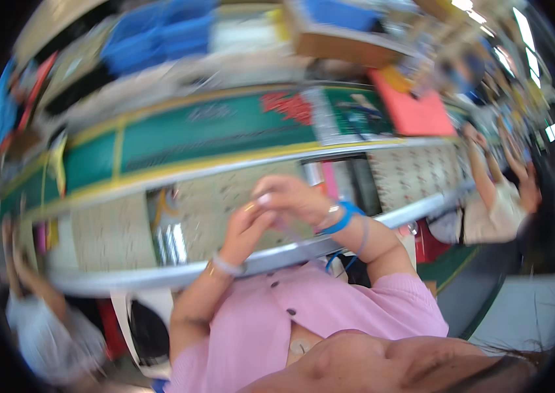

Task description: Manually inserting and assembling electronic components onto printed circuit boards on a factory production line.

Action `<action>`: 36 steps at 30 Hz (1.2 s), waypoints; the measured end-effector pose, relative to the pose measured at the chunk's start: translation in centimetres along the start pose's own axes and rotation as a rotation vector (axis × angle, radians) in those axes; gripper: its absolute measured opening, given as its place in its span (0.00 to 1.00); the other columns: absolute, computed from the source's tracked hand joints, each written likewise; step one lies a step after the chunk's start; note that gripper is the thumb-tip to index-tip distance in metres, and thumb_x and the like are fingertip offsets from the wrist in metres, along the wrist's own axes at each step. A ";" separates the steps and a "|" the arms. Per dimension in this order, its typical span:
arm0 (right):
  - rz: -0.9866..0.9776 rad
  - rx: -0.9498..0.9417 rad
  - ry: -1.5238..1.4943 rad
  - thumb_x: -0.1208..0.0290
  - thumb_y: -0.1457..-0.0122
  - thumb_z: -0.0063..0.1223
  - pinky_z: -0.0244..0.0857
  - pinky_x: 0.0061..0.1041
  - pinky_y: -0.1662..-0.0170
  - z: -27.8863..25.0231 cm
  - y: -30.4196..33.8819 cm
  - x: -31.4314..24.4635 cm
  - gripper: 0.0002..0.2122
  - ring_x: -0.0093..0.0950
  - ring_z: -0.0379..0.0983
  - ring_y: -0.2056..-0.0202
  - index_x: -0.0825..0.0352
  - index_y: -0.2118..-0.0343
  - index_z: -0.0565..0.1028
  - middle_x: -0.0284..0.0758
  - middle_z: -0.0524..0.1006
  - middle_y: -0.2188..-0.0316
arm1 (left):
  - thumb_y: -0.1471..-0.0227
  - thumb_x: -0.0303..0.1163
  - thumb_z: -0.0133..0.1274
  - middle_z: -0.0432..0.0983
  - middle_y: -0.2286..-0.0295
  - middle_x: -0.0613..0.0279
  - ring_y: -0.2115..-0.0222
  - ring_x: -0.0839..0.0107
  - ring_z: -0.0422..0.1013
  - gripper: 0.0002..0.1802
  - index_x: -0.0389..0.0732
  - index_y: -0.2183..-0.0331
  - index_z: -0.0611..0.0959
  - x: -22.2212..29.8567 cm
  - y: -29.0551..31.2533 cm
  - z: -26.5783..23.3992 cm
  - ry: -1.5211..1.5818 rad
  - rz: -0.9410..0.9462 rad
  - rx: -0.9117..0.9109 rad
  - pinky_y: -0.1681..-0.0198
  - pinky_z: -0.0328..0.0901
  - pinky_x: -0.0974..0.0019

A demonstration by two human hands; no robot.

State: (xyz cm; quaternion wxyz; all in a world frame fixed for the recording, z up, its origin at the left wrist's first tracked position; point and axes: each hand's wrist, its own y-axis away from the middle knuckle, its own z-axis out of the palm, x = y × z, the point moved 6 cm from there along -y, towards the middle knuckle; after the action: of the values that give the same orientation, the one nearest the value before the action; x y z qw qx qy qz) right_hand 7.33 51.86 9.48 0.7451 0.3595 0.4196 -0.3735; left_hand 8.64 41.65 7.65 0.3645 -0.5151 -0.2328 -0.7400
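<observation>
Remotely, I see the left hand [246, 230] and right hand [287, 195] meet, fingers curled inward; blur keeps me from telling whether they hold anything. Below lies a flat, pale, speckled panel [212, 209], bordered by a smooth grey rail [146, 279].

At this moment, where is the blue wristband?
The blue wristband is right of centre in the head view, around the wrist of the person's right hand.

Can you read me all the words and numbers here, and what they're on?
None can be read; the picture is blurred.
Pale middle panel: small dark marks, too blurred to tell if they're writing.
Coral-red sheet: nothing readable.
Blue bins: nothing readable.
</observation>
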 end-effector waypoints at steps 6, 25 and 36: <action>-0.205 -0.098 0.046 0.68 0.46 0.52 0.64 0.17 0.67 1.1 -2.3 0.0 0.17 0.19 0.68 0.67 0.67 0.54 0.66 0.32 0.70 0.65 | 0.46 0.28 0.46 0.74 0.67 0.56 0.69 0.70 0.73 0.13 0.33 0.59 0.73 1.8 0.8 -3.5 -0.111 0.081 0.138 0.68 0.71 0.69; 0.003 0.319 0.605 0.71 0.40 0.41 0.59 0.15 0.73 -12.0 11.4 2.7 0.07 0.15 0.64 0.77 0.68 0.70 0.70 0.27 0.69 0.79 | 0.54 0.24 0.57 0.74 0.75 0.61 0.77 0.75 0.72 0.08 0.38 0.72 0.73 12.0 -0.8 -10.2 0.089 0.673 0.605 0.74 0.71 0.73; 0.035 0.173 0.551 0.66 0.40 0.43 0.58 0.15 0.75 -12.0 12.4 1.6 0.11 0.15 0.64 0.78 0.69 0.66 0.73 0.27 0.70 0.80 | 0.49 0.32 0.53 0.72 0.69 0.63 0.71 0.76 0.72 0.18 0.37 0.57 0.71 12.8 0.1 -11.9 0.097 0.729 0.675 0.71 0.70 0.73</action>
State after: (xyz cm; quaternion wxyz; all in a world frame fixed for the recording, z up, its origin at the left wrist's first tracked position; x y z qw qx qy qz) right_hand 14.25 67.40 6.16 0.5759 0.5170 0.5665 -0.2830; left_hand -0.92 29.20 15.31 0.7562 -0.3811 -0.2469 -0.4711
